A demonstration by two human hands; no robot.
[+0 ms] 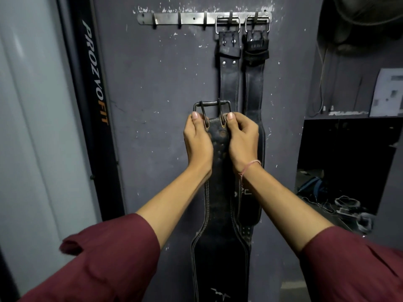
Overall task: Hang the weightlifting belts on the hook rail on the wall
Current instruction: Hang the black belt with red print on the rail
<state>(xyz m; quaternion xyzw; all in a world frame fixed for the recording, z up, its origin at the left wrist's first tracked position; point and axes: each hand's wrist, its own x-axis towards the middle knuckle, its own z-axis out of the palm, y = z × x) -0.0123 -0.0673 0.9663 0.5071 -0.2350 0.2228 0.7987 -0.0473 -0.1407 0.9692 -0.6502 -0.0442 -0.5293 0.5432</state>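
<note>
Rail on wall. Left belt and right belt hang side by side, buckles over the two rightmost hooks.

Grey wall ahead of me, matte and flecked with white chips. To my left a black upright lettered PROZVOFIT, then a pale panel. To my right a shelf carries a white paper. Below it is a dark recess with tangled cables on its floor. Light dim.

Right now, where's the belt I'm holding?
Head view, centre: the belt is gripped by left hand and right hand below the hook rail, left of two hung belts.
</note>
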